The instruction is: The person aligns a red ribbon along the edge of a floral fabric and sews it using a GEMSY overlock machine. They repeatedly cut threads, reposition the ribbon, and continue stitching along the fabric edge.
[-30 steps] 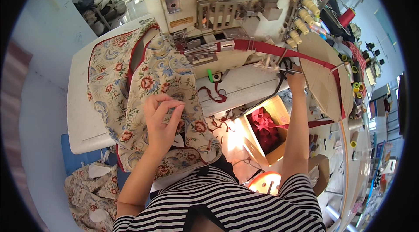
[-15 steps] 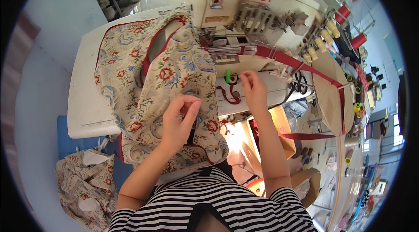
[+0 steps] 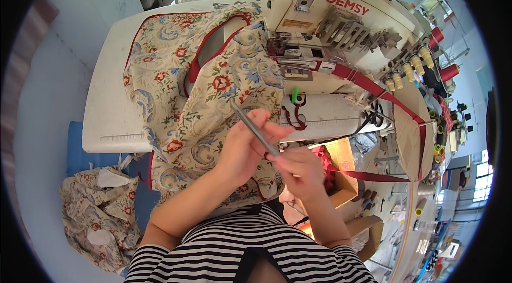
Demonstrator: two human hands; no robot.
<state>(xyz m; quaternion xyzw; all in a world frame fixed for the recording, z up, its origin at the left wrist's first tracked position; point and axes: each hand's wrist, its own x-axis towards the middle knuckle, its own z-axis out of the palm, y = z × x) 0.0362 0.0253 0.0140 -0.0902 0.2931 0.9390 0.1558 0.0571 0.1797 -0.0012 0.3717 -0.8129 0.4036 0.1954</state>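
Note:
A slim grey metal tool that looks like tweezers (image 3: 255, 129) slants between my hands, above the fabric. My left hand (image 3: 240, 147) has its fingers curled around the tool's middle. At its lower end, the fingers of my right hand (image 3: 303, 172) pinch it. Beneath them lies a floral tapestry fabric piece (image 3: 221, 83) with dark red edging and a long bound opening. Its right side reaches under the head of a cream sewing machine (image 3: 341, 8). Dark red binding tape (image 3: 368, 83) runs into the machine from the right.
Another floral piece (image 3: 98, 219) hangs low on the left, beside a blue surface (image 3: 82, 150). A green-handled item (image 3: 295, 95) and a red tape scrap (image 3: 298, 122) lie on the machine bed. Cones of thread (image 3: 426, 56) stand at right; an open cardboard box (image 3: 344, 160) is below.
My hands have come together over the fabric; the right one moved down and left from near the machine bed. The grey tool now shows between them. The whole view has shifted slightly.

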